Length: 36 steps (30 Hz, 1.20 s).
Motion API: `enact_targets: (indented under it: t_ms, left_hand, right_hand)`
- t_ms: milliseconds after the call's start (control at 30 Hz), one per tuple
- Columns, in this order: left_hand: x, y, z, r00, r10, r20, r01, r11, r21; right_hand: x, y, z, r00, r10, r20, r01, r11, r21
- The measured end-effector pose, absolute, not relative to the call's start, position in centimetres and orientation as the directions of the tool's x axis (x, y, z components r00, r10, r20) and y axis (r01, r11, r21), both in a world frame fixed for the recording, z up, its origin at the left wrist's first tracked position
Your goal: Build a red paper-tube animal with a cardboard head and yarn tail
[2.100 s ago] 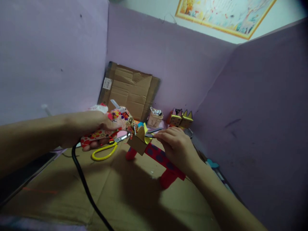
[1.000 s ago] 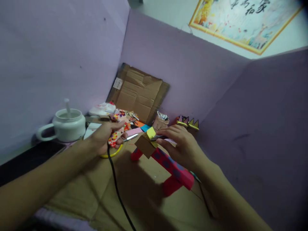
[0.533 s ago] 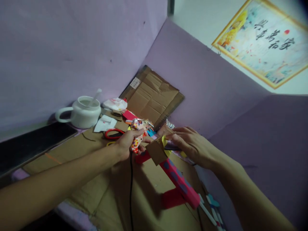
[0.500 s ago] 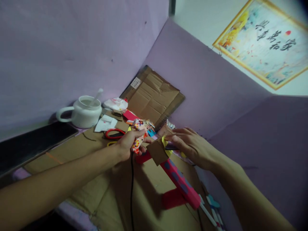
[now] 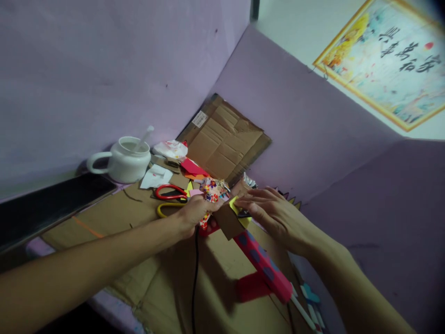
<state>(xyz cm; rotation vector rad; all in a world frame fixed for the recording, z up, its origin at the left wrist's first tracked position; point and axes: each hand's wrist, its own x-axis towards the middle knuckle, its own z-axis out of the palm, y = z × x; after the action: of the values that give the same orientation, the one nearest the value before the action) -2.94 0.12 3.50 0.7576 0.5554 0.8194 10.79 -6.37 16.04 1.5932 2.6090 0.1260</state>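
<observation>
My left hand (image 5: 195,214) is closed around a flower-patterned glue gun (image 5: 206,219) with a black cord (image 5: 195,278) hanging from its handle. The thumb lies close to the left edge of a folded brown cardboard piece (image 5: 227,223). Yellow paper (image 5: 233,204) lines that piece. My right hand (image 5: 274,213) grips the piece from its right side, with the fingertips on the yellow paper; its far fingers are partly hidden. Below the cardboard piece runs a pink bar with purple spots (image 5: 260,262), with a red-pink leg (image 5: 252,285) under it.
Red-handled scissors (image 5: 170,189) and yellow-handled scissors (image 5: 167,211) lie left of my hands. A white mug (image 5: 130,162) holding a stick stands by the wall. Paper scraps (image 5: 193,168) lie behind. A flattened carton (image 5: 225,139) leans in the corner. White sticks (image 5: 302,313) lie at right.
My left hand has moved right with the glue gun, closer to the cardboard piece. The right hand stays at the yellow paper, its fingers slightly shifted. The whole view has shifted a little.
</observation>
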Motion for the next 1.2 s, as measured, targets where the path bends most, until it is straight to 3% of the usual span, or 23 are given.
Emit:
enact_targets:
  t_ms: [233, 433, 767, 1000, 1200]
  left_hand:
    - [-2.9, 0.0, 3.6, 0.55, 0.825, -0.134, -0.454, 0.43, 0.781]
    - [-3.0, -0.2, 3.8, 0.558, 0.815, -0.155, -0.443, 0.451, 0.774]
    - [-2.8, 0.0, 3.5, 0.553, 0.823, -0.132, -0.452, 0.43, 0.782]
    - [-2.9, 0.3, 3.0, 0.541, 0.833, -0.118, -0.43, 0.394, 0.812]
    - [-3.2, 0.0, 3.2, 0.555, 0.827, -0.087, -0.42, 0.368, 0.83]
  right_hand:
    - [10.8, -6.3, 15.6, -0.507, 0.862, 0.031, 0.854, 0.496, 0.157]
    - [11.5, -6.2, 16.6, -0.513, 0.837, 0.19, 0.857, 0.51, 0.071]
    - [10.7, -6.0, 15.4, -0.55, 0.831, 0.086, 0.835, 0.543, 0.087]
    - [12.4, -5.1, 16.3, -0.433, 0.877, 0.21, 0.892, 0.45, -0.042]
    - [12.2, -3.9, 15.4, -0.426, 0.898, 0.109, 0.905, 0.423, 0.051]
